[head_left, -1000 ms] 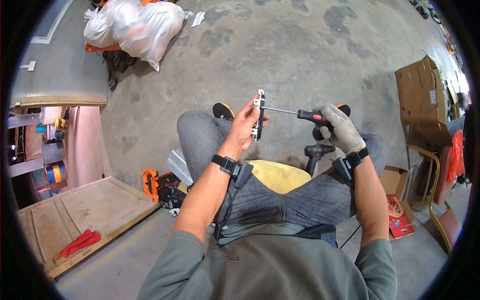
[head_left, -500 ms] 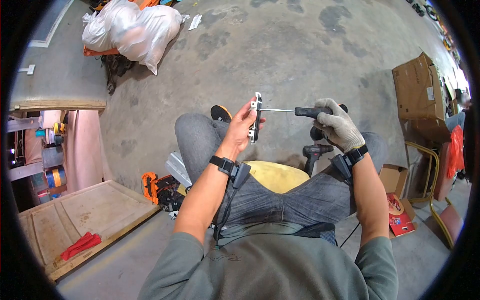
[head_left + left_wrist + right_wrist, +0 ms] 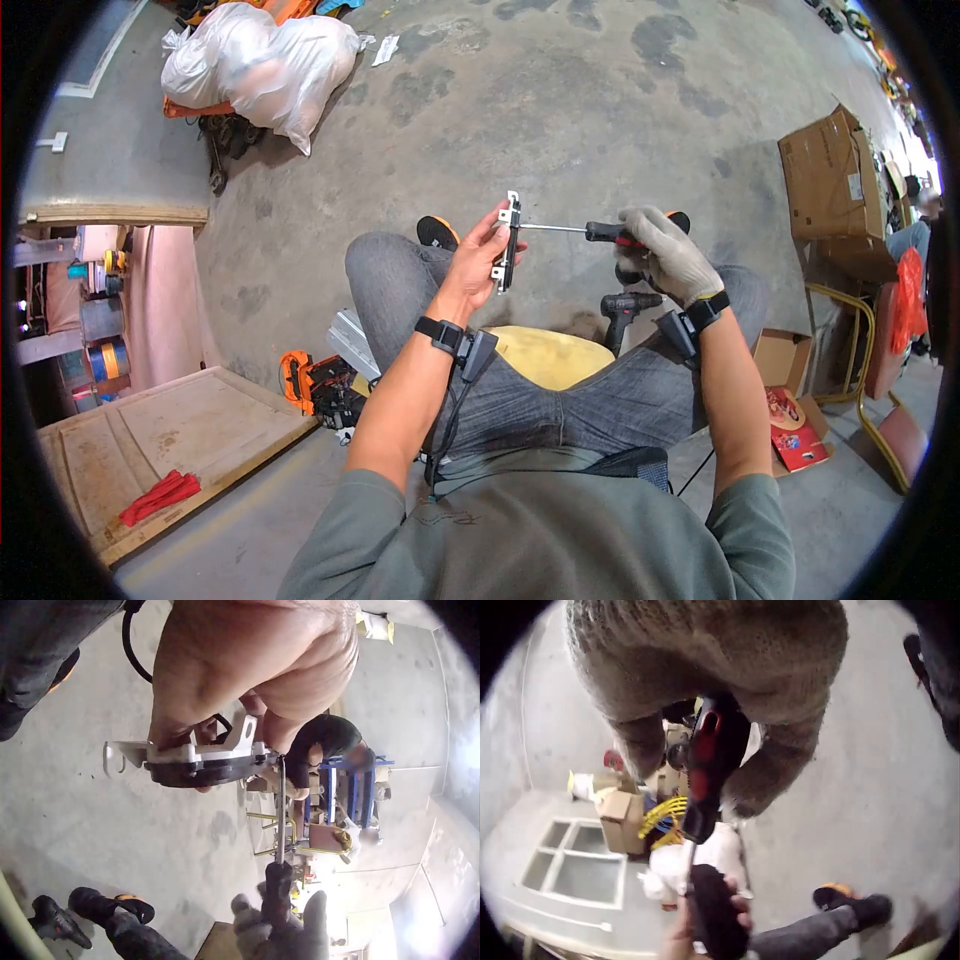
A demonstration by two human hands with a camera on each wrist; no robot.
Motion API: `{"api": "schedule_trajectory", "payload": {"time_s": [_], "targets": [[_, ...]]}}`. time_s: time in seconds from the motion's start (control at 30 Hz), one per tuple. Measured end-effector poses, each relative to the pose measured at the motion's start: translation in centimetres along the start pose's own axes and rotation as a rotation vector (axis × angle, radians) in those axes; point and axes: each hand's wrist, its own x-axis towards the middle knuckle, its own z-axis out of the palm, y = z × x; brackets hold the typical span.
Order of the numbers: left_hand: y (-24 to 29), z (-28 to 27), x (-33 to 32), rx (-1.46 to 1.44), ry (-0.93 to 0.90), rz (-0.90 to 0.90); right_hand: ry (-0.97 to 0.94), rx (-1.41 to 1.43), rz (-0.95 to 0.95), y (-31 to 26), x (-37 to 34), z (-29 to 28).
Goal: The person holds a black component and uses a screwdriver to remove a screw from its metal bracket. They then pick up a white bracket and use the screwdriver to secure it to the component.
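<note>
My bare left hand [image 3: 474,266] pinches a narrow black part with white metal brackets [image 3: 508,245], held upright above my lap. In the left wrist view the brackets [image 3: 199,752] lie along my fingers, and the screwdriver's tip meets the part near its end. My gloved right hand [image 3: 672,252] holds the black and red screwdriver [image 3: 606,233], its shaft pointing left to the part. The right wrist view shows the screwdriver handle [image 3: 711,750] between the gloved thumb and fingers, with the black part [image 3: 718,911] beyond its shaft.
Between my legs are a yellow surface [image 3: 545,357] and a black drill [image 3: 626,310]. An orange and black tool [image 3: 298,380] lies left of my leg, near a wooden panel [image 3: 200,430]. Cardboard boxes [image 3: 825,175] and a chair stand right; white bags [image 3: 265,75] lie far left.
The part, screwdriver and both hands sit slightly lower and farther left in the head view. The screwdriver handle has turned, and the right fingers have changed their hold on it.
</note>
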Motion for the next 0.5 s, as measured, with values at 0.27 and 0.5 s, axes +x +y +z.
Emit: {"api": "schedule_trajectory", "payload": {"time_s": [0.27,0.5], "targets": [[0.4,0.4,-0.3,-0.041,0.01,-0.009,-0.022,-0.021,-0.063,0.9,0.9,-1.1],[0.4,0.3,-0.2,-0.05,0.015,0.002,-0.137,-0.166,0.172,-0.8,0.3,-2.0]]}}
